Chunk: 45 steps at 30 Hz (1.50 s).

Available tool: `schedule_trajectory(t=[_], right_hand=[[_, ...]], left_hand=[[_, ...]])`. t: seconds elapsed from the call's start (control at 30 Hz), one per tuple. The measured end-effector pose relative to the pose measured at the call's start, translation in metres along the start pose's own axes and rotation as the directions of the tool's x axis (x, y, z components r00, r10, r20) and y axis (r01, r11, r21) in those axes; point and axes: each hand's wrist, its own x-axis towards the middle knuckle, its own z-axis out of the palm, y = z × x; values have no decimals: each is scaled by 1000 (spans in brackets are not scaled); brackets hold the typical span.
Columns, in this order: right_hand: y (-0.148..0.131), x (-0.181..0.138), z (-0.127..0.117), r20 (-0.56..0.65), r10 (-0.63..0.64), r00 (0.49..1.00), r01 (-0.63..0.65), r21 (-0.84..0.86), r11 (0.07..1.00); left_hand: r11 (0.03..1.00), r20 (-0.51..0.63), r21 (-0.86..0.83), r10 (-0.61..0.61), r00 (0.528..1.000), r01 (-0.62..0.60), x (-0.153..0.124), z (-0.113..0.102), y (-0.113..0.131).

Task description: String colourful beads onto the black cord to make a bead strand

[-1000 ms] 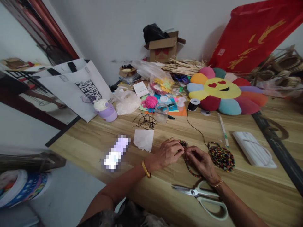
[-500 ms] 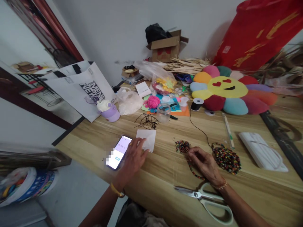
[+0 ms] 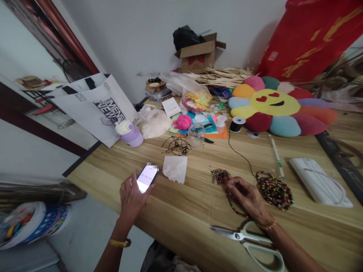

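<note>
My left hand [image 3: 132, 194] is around the lower part of a lit smartphone [image 3: 147, 174], fingers at its left edge and thumb at its right. The phone shows a timer. My right hand [image 3: 246, 196] is closed in a pinch on a beaded string [image 3: 233, 207], which hangs down in a curve from the fingertips. Just left of those fingers lies a small heap of loose coloured beads [image 3: 220, 176]. A larger coil of strung beads [image 3: 275, 192] sits to the right of the hand. White-handled scissors [image 3: 249, 241] lie partly under my right wrist.
A torn white paper [image 3: 175, 169] lies between the hands, with black cord scraps [image 3: 177, 145] behind it. A clear jar [image 3: 196, 136], a black thread spool [image 3: 237, 124] and a flower cushion [image 3: 275, 104] stand farther back. A white pouch [image 3: 320, 183] is at right.
My left hand has moved left from beside the white paper and taken hold of the phone. My right hand stays in its pinch on the beaded string.
</note>
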Motion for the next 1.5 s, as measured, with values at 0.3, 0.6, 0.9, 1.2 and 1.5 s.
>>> schedule_trajectory(t=[0.3, 0.6, 0.9, 1.2, 1.5], right_hand=[[0, -1, 0, 7, 1, 1000, 0, -17, 1000], [-2, 0, 1, 19, 0, 1000, 0, -8, 1000], [-2, 0, 1, 15, -10, 1000, 10, -7, 1000], [2, -1, 0, 23, -15, 1000, 16, -34, 999], [0, 0, 1, 10, -29, 1000, 29, -23, 999]], left_hand=[[999, 42, 51, -15, 999, 13, 5, 5, 3], [998, 33, 46, -36, 999, 34, 6, 6, 5], [999, 45, -5, -51, 998, 51, 7, 4, 5], [1000, 43, 20, -24, 999, 23, 12, 6, 2], [999, -5, 30, 19, 1000, -19, 18, 8, -5]])
